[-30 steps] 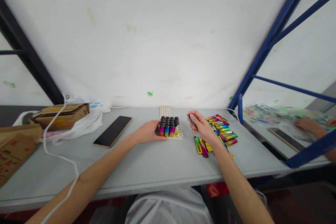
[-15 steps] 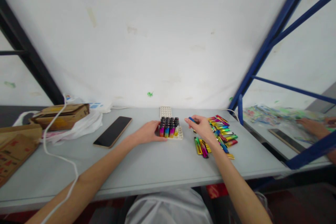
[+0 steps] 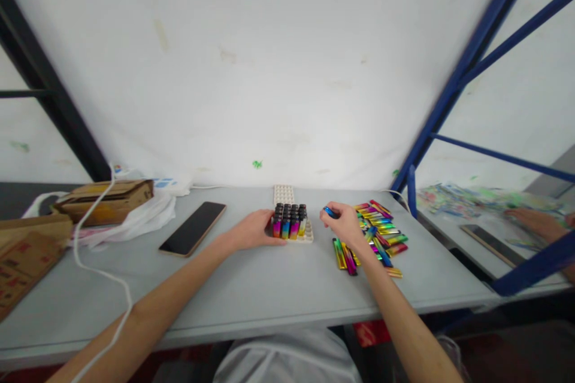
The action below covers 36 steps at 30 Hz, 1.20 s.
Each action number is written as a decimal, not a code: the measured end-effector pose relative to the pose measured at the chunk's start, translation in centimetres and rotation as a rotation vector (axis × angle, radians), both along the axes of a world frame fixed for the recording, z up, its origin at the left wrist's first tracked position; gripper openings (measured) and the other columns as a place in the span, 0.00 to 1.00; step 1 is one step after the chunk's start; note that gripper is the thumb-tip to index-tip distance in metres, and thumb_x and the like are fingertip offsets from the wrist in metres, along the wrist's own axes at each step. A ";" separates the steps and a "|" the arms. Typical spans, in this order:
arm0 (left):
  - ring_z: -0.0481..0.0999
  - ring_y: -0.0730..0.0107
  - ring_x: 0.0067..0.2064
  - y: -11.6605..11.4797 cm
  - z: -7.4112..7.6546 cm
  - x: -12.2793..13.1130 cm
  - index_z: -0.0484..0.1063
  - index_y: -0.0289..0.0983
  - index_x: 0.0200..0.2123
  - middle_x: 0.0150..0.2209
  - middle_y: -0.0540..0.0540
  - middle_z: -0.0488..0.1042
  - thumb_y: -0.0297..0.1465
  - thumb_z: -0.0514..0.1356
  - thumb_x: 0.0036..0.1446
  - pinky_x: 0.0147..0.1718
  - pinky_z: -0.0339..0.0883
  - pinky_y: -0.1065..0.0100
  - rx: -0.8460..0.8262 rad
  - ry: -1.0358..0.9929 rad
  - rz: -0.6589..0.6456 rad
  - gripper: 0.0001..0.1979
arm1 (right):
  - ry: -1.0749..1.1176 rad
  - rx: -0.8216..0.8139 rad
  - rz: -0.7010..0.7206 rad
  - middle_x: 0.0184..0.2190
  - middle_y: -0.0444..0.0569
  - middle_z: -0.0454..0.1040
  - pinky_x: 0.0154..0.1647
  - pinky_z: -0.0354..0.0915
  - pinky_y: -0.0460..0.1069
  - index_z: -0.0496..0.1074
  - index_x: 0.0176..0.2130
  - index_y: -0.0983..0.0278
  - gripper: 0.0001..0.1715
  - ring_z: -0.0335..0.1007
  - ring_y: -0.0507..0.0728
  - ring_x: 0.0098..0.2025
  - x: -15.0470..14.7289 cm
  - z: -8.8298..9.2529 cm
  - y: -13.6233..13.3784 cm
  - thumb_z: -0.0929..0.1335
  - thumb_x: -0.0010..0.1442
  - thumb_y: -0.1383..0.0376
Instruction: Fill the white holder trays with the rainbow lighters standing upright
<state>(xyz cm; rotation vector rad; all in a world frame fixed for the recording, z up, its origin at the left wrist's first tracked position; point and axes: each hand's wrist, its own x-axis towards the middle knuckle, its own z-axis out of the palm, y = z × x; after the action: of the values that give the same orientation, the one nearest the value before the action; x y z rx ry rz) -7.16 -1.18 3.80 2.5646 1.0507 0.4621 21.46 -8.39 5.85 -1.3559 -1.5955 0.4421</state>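
A white tray [image 3: 308,233] with rows of round holes stands mid-table. Upright lighters [image 3: 290,221] with black tops and shiny multicoloured bodies fill most of it, while holes along its right side show bare. My left hand [image 3: 258,228] grips the tray's left end, thumb along the front and the other fingers behind, partly hidden. Just right of the tray, my right hand [image 3: 344,221] pinches a blue lighter [image 3: 331,212] above the table. Beneath and beyond that hand lies a loose pile of metallic lighters [image 3: 381,230].
Behind the tray lies another white holed tray [image 3: 284,194]. A phone [image 3: 193,228] rests to the left, near cardboard boxes [image 3: 108,200] and a white cable [image 3: 101,272]. A blue metal frame [image 3: 444,96] rises at right; past it, another person's hand [image 3: 530,221] shows.
My right hand has shifted slightly right, and the blue lighter in its fingers has turned. My left hand keeps its place at the tray.
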 end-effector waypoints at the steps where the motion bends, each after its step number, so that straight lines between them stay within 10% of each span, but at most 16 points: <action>1: 0.83 0.43 0.48 0.1 -0.1 0.0 0.77 0.37 0.51 0.49 0.35 0.84 0.56 0.71 0.53 0.49 0.75 0.54 -0.005 -0.010 -0.010 0.33 | -0.020 0.011 0.005 0.17 0.42 0.69 0.27 0.58 0.47 0.70 0.22 0.61 0.21 0.61 0.53 0.23 0.0 0.0 0.1 0.70 0.60 0.52; 10: 0.82 0.42 0.51 0.2 -0.2 -0.1 0.77 0.36 0.53 0.52 0.34 0.84 0.55 0.71 0.53 0.53 0.74 0.52 -0.003 -0.016 -0.025 0.34 | -0.036 0.062 0.306 0.38 0.51 0.79 0.35 0.72 0.49 0.80 0.41 0.61 0.24 0.76 0.58 0.38 -0.5 0.2 -0.3 0.69 0.70 0.44; 36: 0.82 0.43 0.46 -0.1 -0.1 0.0 0.76 0.36 0.46 0.47 0.35 0.83 0.56 0.71 0.50 0.48 0.74 0.54 0.015 0.024 0.049 0.32 | -0.199 -0.162 0.373 0.28 0.49 0.83 0.34 0.70 0.50 0.78 0.34 0.62 0.26 0.78 0.57 0.30 0.3 -1.1 0.3 0.75 0.64 0.42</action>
<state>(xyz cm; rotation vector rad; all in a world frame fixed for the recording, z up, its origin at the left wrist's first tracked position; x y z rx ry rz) -7.15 -1.32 3.73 2.5686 1.1240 0.4548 21.75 -8.12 4.79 -1.2502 -2.0259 0.6899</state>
